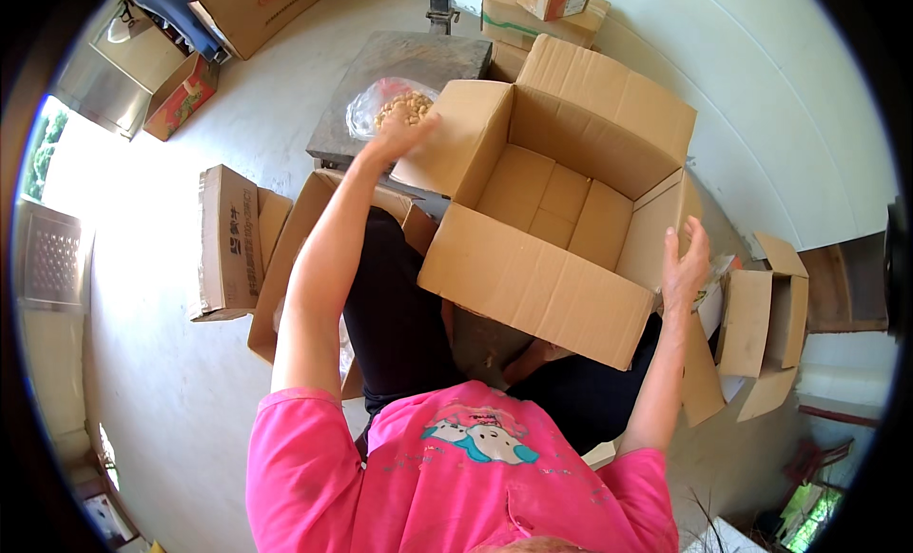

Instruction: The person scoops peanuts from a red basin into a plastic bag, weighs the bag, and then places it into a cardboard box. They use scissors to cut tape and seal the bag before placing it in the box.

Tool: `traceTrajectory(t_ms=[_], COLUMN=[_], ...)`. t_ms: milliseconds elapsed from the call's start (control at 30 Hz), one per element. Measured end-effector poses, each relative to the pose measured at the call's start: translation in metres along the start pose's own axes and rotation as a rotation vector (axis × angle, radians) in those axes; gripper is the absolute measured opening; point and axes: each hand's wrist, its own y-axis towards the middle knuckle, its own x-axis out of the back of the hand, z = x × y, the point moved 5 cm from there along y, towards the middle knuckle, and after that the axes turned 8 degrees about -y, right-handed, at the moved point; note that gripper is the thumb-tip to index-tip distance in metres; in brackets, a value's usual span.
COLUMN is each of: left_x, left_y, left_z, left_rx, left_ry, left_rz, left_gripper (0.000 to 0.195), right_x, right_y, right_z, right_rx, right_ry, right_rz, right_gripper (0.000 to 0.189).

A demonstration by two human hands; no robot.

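Note:
A large cardboard box stands tilted before me with its flaps spread and its inside bare. My left hand is by the box's left flap, fingers apart, beside a clear plastic bag of what look like peanuts. That bag lies on a dark, worn platform. At the box's right side is my right hand, its thumb and fingers apart near the folded-out right flap. Whether either palm touches the cardboard is hard to tell.
To the left are an open carton by my leg and a printed box. An open box stands at the right. Stacked cartons are behind the platform, a red box and a large carton at the upper left.

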Motion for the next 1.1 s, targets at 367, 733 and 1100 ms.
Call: traceTrajectory(t_ms=[367, 733, 1100], left_x=[0.121, 0.090, -0.053], left_y=[0.091, 0.145, 0.155], left_z=[0.129, 0.113, 0.084], left_rx=[0.472, -0.100, -0.613], left_ry=[-0.149, -0.070, 0.731], left_rz=[-0.472, -0.459, -0.022], left_gripper=[0.134, 0.082, 0.023], right_x=[-0.028, -0.064, -0.068], right_y=[-0.041, -0.076, -0.078], right_z=[0.167, 0.210, 0.206], right_rx=[0.430, 0.463, 0.415], right_ry=[0.249, 0.166, 0.120], right_rz=[0.416, 0.521, 0.518], right_gripper=[0.043, 0.043, 0.043])
